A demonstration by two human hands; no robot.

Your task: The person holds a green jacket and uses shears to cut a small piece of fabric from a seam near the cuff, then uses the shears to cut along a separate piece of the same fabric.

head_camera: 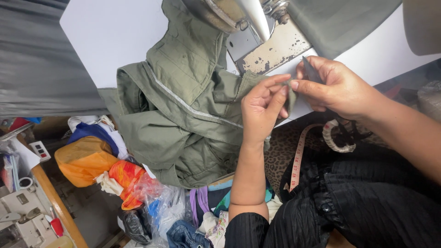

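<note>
Fingers [281, 89] pinching olive garment [183, 115] edge, white table [110, 36]

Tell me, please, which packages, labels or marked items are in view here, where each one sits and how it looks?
Clear plastic bags: lower centre, crumpled over bright cloth.
Tape measure: on the lap beside the left hand, a pink strip with printed marks.
Small white box: far left, rectangular with red parts.

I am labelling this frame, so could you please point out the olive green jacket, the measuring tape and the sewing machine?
olive green jacket [183, 105]: head view, on the middle of its body.
measuring tape [297, 160]: head view, on the pink strip over the lap.
sewing machine [271, 48]: head view, on its chipped metal face.
</note>
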